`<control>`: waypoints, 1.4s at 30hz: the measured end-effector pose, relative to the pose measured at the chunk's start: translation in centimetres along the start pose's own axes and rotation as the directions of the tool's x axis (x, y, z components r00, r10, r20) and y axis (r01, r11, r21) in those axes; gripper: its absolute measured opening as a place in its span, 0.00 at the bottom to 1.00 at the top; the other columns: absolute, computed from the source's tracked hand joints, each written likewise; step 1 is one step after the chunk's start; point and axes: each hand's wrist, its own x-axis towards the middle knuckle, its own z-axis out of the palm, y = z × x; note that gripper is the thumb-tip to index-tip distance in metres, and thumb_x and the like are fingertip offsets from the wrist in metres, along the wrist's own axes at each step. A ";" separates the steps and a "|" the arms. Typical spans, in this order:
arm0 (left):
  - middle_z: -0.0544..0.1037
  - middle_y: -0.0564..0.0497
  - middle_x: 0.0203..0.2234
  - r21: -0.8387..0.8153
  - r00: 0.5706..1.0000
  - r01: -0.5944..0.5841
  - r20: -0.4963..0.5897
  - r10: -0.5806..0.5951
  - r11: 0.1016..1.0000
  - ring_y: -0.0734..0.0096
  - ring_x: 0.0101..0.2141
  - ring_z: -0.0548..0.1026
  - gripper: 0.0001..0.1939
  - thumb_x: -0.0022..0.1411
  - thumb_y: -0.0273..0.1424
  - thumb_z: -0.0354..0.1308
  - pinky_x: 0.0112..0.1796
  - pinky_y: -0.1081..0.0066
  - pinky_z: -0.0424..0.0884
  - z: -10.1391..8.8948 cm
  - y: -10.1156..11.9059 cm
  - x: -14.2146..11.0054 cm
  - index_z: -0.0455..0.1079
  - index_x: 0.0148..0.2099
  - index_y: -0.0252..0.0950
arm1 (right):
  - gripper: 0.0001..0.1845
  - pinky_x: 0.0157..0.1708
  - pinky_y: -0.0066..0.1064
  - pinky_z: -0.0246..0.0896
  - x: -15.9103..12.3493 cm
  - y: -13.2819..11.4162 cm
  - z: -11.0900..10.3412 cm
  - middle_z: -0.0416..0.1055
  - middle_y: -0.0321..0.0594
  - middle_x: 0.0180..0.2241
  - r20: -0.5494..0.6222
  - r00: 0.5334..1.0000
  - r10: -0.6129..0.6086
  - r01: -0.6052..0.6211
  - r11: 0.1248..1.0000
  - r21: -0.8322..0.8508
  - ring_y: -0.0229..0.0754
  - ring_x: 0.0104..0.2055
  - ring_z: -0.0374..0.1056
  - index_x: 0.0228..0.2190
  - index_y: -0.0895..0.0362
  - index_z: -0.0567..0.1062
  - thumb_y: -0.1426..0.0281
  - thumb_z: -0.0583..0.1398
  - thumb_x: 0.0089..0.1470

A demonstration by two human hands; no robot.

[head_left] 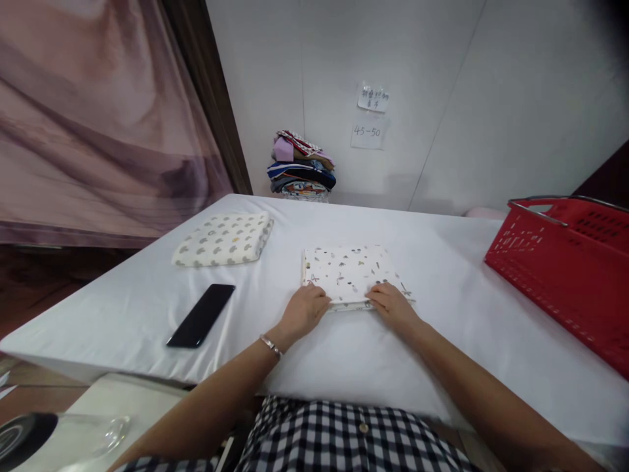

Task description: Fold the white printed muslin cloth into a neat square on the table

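Note:
A white cloth (344, 269) with small scattered prints lies folded into a rectangle on the white-covered table. My left hand (306, 308) grips its near edge at the left corner, fingers closed on the fabric. At the right part of the same edge, my right hand (392, 305) pinches the cloth between thumb and fingers. Between the hands, a lower layer shows just under the top fold. The fingertips are partly hidden by the fabric and the hands themselves.
To the left lie another folded cloth (223, 240) with grey prints and a black phone (202, 316). A red basket (555, 262) stands at the right. Folded fabrics (302, 167) are stacked beyond the far edge, by a wall with paper signs (368, 131). A clear bottle (83, 432) is at lower left.

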 end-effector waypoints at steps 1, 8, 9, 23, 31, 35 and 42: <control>0.72 0.49 0.31 0.013 1.000 -0.012 0.013 0.012 1.000 0.69 0.34 0.67 0.15 0.66 0.35 0.45 0.37 0.67 0.62 0.1 0.2 -0.2 0.72 0.36 0.36 | 0.13 0.39 0.38 0.60 -0.1 -0.1 0.0 0.71 0.44 0.36 0.011 1.000 -0.002 0.002 1.000 -0.012 0.44 0.38 0.64 0.37 0.55 0.75 0.71 0.51 0.58; 0.71 0.46 0.39 0.027 0.998 -0.035 0.044 0.034 0.999 0.64 0.40 0.67 0.15 0.61 0.36 0.53 0.40 0.63 0.63 0.1 0.4 -1.5 0.66 0.49 0.38 | 0.14 0.43 0.38 0.60 -1.2 -0.6 -0.5 0.70 0.44 0.42 0.022 1.000 -0.003 0.003 0.999 0.041 0.44 0.44 0.63 0.43 0.53 0.73 0.70 0.51 0.58; 0.71 0.46 0.40 0.035 0.998 -0.037 0.045 0.035 0.999 0.63 0.41 0.66 0.15 0.61 0.35 0.53 0.40 0.62 0.63 0.1 0.3 -1.7 0.65 0.50 0.38 | 0.15 0.44 0.38 0.59 -1.4 -0.5 -0.7 0.70 0.44 0.43 0.026 1.000 0.000 -0.002 0.998 0.062 0.44 0.45 0.63 0.44 0.53 0.72 0.70 0.51 0.59; 0.70 0.49 0.38 0.115 0.997 -0.072 0.026 0.069 0.991 0.65 0.39 0.66 0.15 0.58 0.22 0.51 0.39 0.65 0.64 0.2 0.4 -1.8 0.65 0.48 0.38 | 0.32 0.46 0.36 0.58 1.6 7.4 -3.1 0.70 0.47 0.45 0.217 0.543 0.811 -0.834 0.551 0.026 0.48 0.45 0.67 0.55 0.57 0.62 0.58 0.57 0.51; 0.69 0.47 0.43 0.170 0.997 -0.071 0.012 0.070 0.983 0.63 0.44 0.66 0.21 0.58 0.19 0.46 0.45 0.61 0.61 0.2 0.4 -2.2 0.61 0.53 0.37 | 0.40 0.45 0.42 0.62 1.9 7.4 -3.5 0.59 0.53 0.56 0.290 0.480 0.828 -0.864 0.391 0.316 0.53 0.53 0.62 0.53 0.56 0.64 0.57 0.66 0.39; 0.70 0.48 0.42 0.173 0.997 -0.053 0.059 0.043 0.984 0.65 0.43 0.66 0.19 0.60 0.20 0.46 0.44 0.62 0.61 0.2 0.6 -2.0 0.62 0.52 0.38 | 0.33 0.39 0.39 0.67 1.5 7.1 -3.6 0.71 0.49 0.46 0.542 0.539 0.645 -0.763 0.101 0.639 0.47 0.42 0.70 0.49 0.55 0.66 0.62 0.66 0.40; 0.69 0.47 0.43 0.115 0.995 -0.008 0.098 -0.003 0.993 0.64 0.44 0.65 0.22 0.57 0.19 0.48 0.45 0.62 0.60 0.2 1.3 -1.7 0.60 0.53 0.38 | 0.23 0.29 0.28 0.66 1.0 5.6 -4.8 0.74 0.39 0.39 0.491 0.704 0.513 -0.546 -0.050 0.836 0.40 0.33 0.72 0.47 0.52 0.68 0.70 0.62 0.46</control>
